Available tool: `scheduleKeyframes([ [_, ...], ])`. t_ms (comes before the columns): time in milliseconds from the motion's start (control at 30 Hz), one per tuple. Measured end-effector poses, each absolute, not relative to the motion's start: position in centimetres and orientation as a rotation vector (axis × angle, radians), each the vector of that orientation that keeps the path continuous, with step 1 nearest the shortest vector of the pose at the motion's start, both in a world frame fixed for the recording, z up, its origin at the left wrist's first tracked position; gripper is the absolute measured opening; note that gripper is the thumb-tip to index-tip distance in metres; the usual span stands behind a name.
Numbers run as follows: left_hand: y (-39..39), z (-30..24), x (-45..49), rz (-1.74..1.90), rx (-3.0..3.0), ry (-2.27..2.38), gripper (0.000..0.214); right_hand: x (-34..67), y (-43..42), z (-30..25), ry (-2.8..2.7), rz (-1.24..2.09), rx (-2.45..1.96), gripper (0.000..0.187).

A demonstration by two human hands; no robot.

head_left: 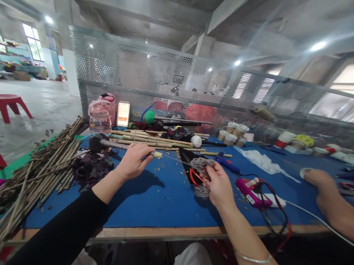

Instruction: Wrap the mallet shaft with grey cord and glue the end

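Note:
My left hand (135, 160) is closed around a stick (115, 144) above the blue tabletop; its pale tip pokes out on the right. At the stick's left end hangs a bunch of dark fabric pieces (93, 167). My right hand (218, 185) pinches a bundle of grey yarn (202, 165). A thin strand runs from the yarn toward the stick's tip. Close beside the yarn shows an orange-red loop, like a scissors handle (194, 177), over a black piece (186, 161); I cannot tell whether my hand touches it.
Bare sticks and twigs (47, 159) pile up at the left edge. Bamboo sticks (150, 138), a white ball (196, 141) and paper cups (233, 133) lie along the back. A purple power strip (253, 193) with cables sits at right, near another person's hand (313, 177).

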State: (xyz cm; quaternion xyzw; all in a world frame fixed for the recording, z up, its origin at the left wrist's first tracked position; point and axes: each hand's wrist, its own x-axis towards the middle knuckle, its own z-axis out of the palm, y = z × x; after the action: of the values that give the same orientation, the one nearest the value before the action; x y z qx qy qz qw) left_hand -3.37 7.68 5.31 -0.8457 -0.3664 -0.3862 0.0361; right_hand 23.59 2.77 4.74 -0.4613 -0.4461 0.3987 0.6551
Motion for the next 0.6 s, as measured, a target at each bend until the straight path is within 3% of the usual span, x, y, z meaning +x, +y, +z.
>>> scheduleKeyframes([
  [300,8.0,4.9,-3.4,-1.285,-2.586,-1.103,0.025,29.3,-3.0,8.1,-0.761,0.299,-1.084,0.033],
  [433,8.3,4.4,-3.5,-1.407,-2.58,-1.135,0.039,31.9,-6.1,8.5,-0.633,0.223,-1.291,0.031],
  [600,8.1,4.4,-3.4,-1.445,-2.649,-1.167,0.06,37.4,-9.1,4.8,-0.625,-0.019,-1.317,0.023],
])
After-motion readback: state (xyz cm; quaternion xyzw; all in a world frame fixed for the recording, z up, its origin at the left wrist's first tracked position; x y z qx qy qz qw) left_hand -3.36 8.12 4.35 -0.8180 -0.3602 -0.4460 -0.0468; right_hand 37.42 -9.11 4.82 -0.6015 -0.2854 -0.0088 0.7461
